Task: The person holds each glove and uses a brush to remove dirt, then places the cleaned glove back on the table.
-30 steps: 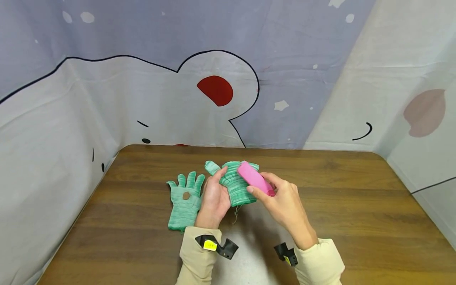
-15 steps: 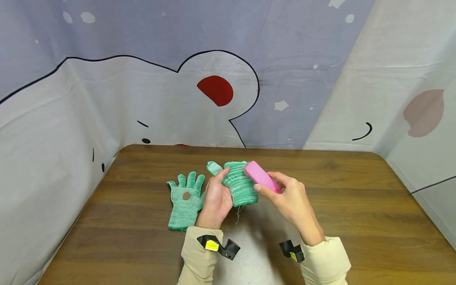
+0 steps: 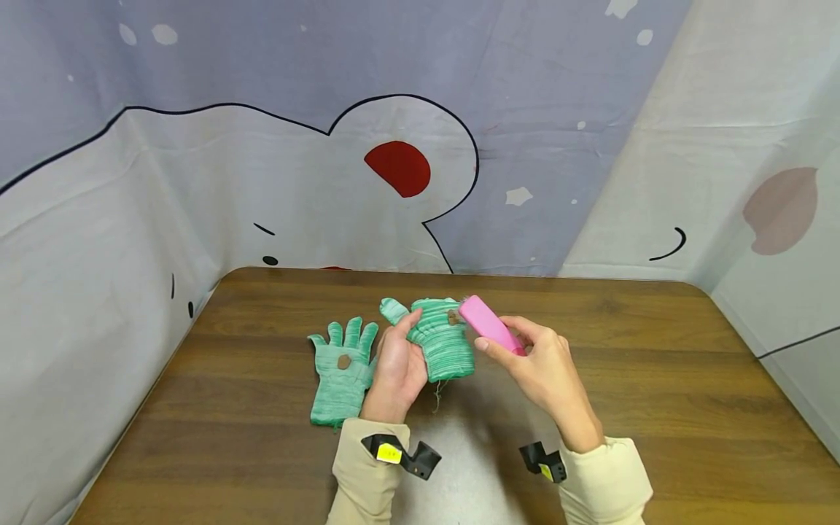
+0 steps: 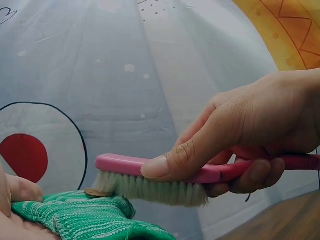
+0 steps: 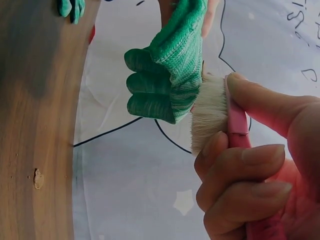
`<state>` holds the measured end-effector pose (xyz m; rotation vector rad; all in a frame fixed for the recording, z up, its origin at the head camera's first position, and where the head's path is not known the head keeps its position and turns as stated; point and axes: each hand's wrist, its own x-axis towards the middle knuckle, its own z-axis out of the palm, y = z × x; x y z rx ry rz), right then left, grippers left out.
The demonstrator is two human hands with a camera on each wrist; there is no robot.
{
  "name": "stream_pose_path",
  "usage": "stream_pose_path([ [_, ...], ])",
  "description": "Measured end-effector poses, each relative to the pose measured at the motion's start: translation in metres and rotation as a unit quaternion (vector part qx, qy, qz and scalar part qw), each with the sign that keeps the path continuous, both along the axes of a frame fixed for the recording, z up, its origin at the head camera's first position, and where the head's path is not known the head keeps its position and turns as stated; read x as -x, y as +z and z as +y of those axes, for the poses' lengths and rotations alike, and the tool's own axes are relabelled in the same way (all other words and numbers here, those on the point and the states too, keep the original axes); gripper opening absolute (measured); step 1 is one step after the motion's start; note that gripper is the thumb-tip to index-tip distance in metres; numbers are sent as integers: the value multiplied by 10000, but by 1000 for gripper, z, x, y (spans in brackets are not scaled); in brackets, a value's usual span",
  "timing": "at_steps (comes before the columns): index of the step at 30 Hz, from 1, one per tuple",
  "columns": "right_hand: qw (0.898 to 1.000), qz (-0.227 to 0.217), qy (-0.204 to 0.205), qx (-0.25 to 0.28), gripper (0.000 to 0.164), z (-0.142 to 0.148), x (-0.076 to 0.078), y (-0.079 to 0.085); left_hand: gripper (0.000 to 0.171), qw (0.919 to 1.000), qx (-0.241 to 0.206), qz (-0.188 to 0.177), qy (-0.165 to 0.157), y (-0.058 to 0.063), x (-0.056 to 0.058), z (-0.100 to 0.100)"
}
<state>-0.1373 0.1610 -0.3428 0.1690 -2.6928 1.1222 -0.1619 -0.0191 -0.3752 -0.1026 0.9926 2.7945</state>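
Head view: your right hand [image 3: 541, 368] is pinching a pink brush [image 3: 488, 323], bristles [image 4: 137, 189] touching the green glove [image 3: 442, 348] your left hand [image 3: 397, 368] is gripping above the table [image 3: 669, 372], and a second glove [image 3: 337, 390] is just lying off left.

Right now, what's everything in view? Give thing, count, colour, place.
Wood-grain tabletop: 1, brown, foreground.
Printed cloth backdrop: count unclear, mostly lavender and white, behind.
Flat knitted glove: 1, green, on the tabletop.
Raised knitted glove: 1, green, above the tabletop.
Small patches: 2, brown, one per glove.
Loose thread: count unclear, pale, under the raised glove.
Bristle brush: 1, pink with pale bristles, beside the raised glove.
Wrist mounts: 2, black with yellow labels, one per wrist.
Sleeves: 2, cream, on both arms.
Left hand: 1, bare, holding the raised glove.
Right hand: 1, bare, holding the brush.
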Motion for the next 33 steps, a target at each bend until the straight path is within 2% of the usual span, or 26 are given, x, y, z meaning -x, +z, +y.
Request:
stream_pose_path([
  [5,10000,72,-42,-29,46,2,0,1,45,10000,-22,-25,11,0,0,-1],
  [9,9994,332,-95,-59,46,1,-1,3,46,9999,-10,-76,78,1,0,-3],
  [13,9983,552,179,-83,42,-3,-3,2,44,10000,-12,-76,48,1,0,-3],
  [16,9973,528,487,-175,42,-7,-3,0,43,10000,23,-51,38,1,0,-2],
  [19,9962,485,610,-377,44,-10,-4,-2,43,9999,42,-45,81,1,-1,-2],
  [24,9964,447,425,-579,43,-8,-2,-3,44,10000,-57,-25,33,0,0,-1],
  [33,9982,310,320,-394,41,-5,-1,-2,46,10000,-86,-1,43,-1,1,1],
])
